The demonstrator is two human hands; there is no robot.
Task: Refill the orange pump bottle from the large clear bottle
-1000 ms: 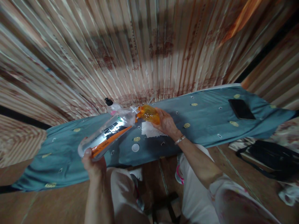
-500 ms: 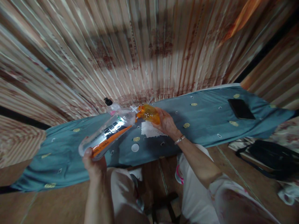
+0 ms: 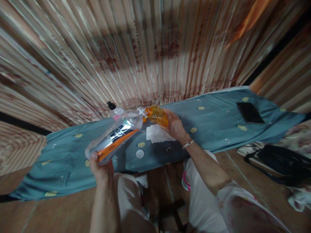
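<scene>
My left hand grips the base of a large clear plastic bottle with a black and orange label, tipped almost flat with its mouth toward the right. My right hand holds a small orange bottle tilted so its neck meets the big bottle's mouth. Both are held just above a table covered with a blue-grey cloth. Under the bottles lie a white napkin and a white cap.
A pink-tinted bottle with a black pump top stands at the table's back edge. A dark phone lies at the right end. Corrugated metal wall behind. A black bag sits on the floor at right; my legs are below.
Both bottles and my hands have shifted slightly up and to the right; the mouths stay joined.
</scene>
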